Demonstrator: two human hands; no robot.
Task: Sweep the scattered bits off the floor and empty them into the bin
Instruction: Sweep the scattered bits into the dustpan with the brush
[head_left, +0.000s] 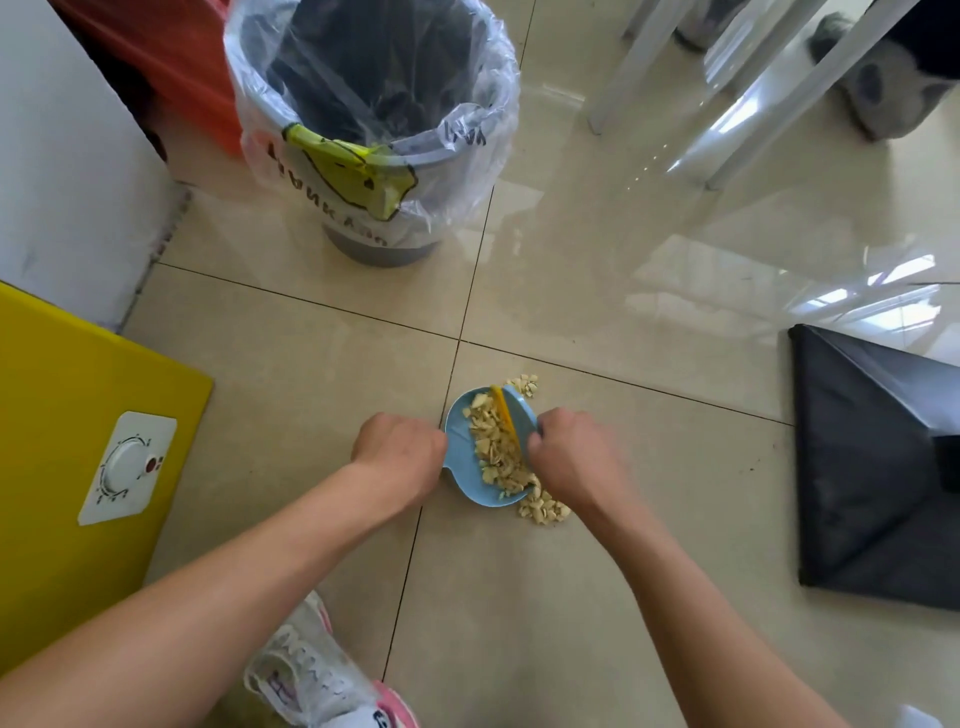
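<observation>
A small light-blue dustpan (464, 457) lies on the tiled floor, and my left hand (400, 452) grips its left side. My right hand (569, 452) grips a small brush with a yellow edge (506, 415) set across the pan. Pale yellow broken bits (496, 449) are heaped inside the pan. A few more bits lie on the floor beyond its far end (527, 385) and by its near end (545, 512). A grey bin (384, 244) lined with a clear plastic bag stands open farther back on the left.
A yellow box with a white dial (67, 447) stands at the left. A black bag (878, 467) lies on the floor at the right. White furniture legs (639, 62) stand at the back right. My white and pink shoe (317, 675) is below.
</observation>
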